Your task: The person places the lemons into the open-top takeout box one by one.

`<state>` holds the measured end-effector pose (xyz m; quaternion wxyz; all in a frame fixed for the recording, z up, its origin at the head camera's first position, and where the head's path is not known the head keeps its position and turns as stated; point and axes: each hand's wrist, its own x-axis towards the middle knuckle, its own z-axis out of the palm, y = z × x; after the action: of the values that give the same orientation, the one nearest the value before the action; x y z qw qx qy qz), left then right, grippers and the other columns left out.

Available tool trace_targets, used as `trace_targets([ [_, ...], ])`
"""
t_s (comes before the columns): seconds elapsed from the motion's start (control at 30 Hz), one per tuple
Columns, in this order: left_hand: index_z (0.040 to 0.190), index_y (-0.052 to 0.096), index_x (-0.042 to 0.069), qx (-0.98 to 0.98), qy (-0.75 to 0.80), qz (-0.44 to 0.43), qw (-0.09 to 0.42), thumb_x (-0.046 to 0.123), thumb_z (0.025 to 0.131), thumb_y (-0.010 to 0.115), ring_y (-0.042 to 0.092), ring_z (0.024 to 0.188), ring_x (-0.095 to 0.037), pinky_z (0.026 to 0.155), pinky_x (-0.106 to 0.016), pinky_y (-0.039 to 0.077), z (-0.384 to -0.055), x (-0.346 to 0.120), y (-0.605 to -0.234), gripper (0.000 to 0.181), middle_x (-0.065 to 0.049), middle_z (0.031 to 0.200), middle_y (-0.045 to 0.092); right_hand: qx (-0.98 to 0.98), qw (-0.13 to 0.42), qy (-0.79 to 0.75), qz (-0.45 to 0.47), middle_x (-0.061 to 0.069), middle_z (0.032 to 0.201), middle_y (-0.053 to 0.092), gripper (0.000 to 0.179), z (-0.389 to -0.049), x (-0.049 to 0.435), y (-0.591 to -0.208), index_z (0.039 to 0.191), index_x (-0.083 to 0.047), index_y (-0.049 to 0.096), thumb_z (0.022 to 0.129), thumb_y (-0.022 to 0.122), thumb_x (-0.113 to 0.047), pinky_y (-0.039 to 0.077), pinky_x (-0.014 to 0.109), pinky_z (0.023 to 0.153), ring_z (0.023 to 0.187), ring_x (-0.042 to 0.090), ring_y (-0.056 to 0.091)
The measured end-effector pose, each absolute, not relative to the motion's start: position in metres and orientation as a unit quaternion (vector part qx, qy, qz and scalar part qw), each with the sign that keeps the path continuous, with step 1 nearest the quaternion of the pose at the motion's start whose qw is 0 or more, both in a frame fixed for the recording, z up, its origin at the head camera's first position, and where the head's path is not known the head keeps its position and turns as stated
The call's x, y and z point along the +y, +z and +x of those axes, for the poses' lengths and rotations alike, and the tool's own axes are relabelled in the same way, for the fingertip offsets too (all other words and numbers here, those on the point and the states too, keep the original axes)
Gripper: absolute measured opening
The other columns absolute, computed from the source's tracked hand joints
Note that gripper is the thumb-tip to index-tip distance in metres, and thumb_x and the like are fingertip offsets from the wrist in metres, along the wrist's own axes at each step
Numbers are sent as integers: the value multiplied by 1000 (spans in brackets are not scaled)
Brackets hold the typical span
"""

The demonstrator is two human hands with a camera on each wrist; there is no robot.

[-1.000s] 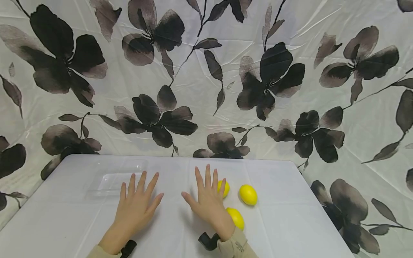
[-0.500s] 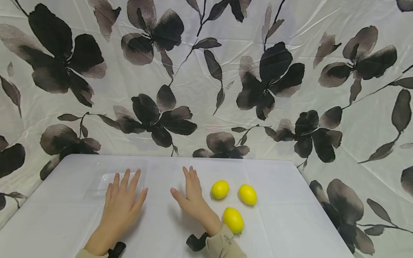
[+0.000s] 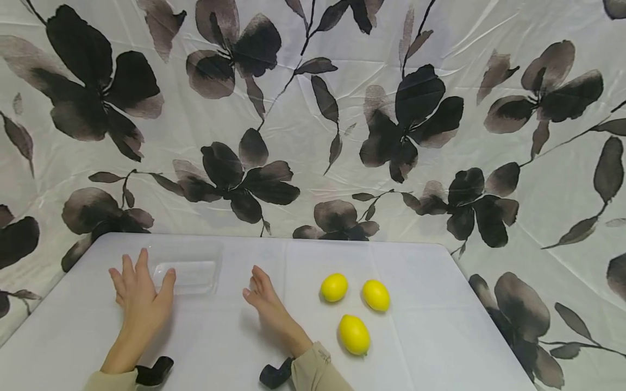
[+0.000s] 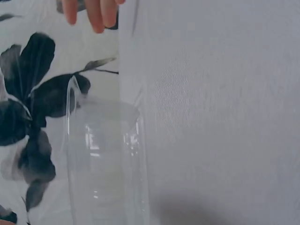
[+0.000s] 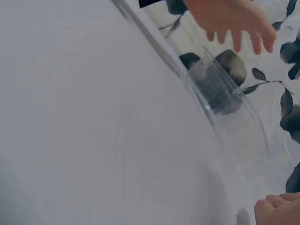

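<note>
A clear plastic container [image 3: 191, 278] lies near the table's far edge, left of the middle. At its left end is my left hand [image 3: 143, 307], fingers spread and thumb overlapping the container in the head view. My right hand [image 3: 274, 309] hovers to the right of the container, its fingers held together, with nothing in it. The left wrist view has the container [image 4: 105, 164] in the middle and fingers of the right hand [image 4: 96, 13] at the top. In the right wrist view, the left hand [image 5: 234, 23] is beyond the container [image 5: 220, 93], with the right hand's fingers [image 5: 279, 210] at the lower corner.
Three yellow lemons stand to the right of the right hand: one lemon at the back [image 3: 334, 287], another lemon farther right [image 3: 376, 295], and a nearer lemon [image 3: 354, 334]. A white cloth covers the table [image 3: 440, 336]. Behind it hangs a flower-patterned curtain [image 3: 313, 136].
Both hands have moved left, the left hand from in front of the container to its left end. The right hand has come away from the lemons and turned sideways, its fingers drawing together.
</note>
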<state>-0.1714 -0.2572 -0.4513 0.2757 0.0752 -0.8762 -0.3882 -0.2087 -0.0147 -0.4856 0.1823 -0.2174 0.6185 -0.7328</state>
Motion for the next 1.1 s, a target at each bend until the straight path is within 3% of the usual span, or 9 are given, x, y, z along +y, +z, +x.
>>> trace_targets([
  [0.17, 157, 7, -3, -833, -471, 141, 254, 18, 99, 49, -23, 145, -43, 113, -67, -12, -175, -271, -453, 74, -26, 161, -17, 512, 198, -814, -191, 24, 163, 1, 69, -209, -34, -490, 156, 3, 4, 104, 44, -19, 7, 45, 122, 151, 36, 3],
  [0.27, 158, -1, 1, -798, -524, 181, 237, 22, 100, 44, -22, 147, -34, 118, -54, -11, -177, -279, -455, 76, -20, 161, -22, 476, 204, -836, -182, 24, 163, 1, 70, -209, -44, -491, 156, 3, 3, 103, 43, -22, 7, 43, 123, 151, 36, 3],
  [0.4, 159, -9, 11, -737, -596, 227, 223, 27, 101, 40, -21, 148, -18, 119, -35, -10, -177, -288, -461, 78, -9, 163, -22, 418, 222, -864, -174, 24, 163, 0, 71, -211, -53, -491, 156, 4, 1, 104, 41, -24, 5, 43, 123, 151, 37, 1],
  [0.5, 159, -10, 19, -680, -653, 249, 223, 27, 102, 41, -18, 148, -11, 118, -27, -10, -178, -292, -468, 78, -1, 164, -18, 375, 247, -878, -168, 23, 164, -1, 70, -212, -56, -493, 156, 2, -1, 105, 38, -24, 2, 43, 123, 151, 37, -2],
  [0.73, 159, -4, 21, -603, -721, 247, 237, 20, 102, 42, -5, 150, -8, 120, -25, -1, -183, -297, -482, 73, 0, 166, -5, 366, 282, -859, -219, 22, 164, -3, 67, -211, -51, -498, 156, 3, -2, 105, 30, -27, -1, 42, 122, 151, 35, -3],
  [1.1, 159, -5, 18, -710, -639, 220, 197, 25, 103, 37, 5, 152, -22, 123, -35, 6, -183, -298, -494, 70, -8, 166, 8, 412, 296, -817, -274, 23, 163, -1, 65, -209, -49, -497, 155, 8, -1, 105, 27, -24, 2, 41, 122, 151, 34, 0],
])
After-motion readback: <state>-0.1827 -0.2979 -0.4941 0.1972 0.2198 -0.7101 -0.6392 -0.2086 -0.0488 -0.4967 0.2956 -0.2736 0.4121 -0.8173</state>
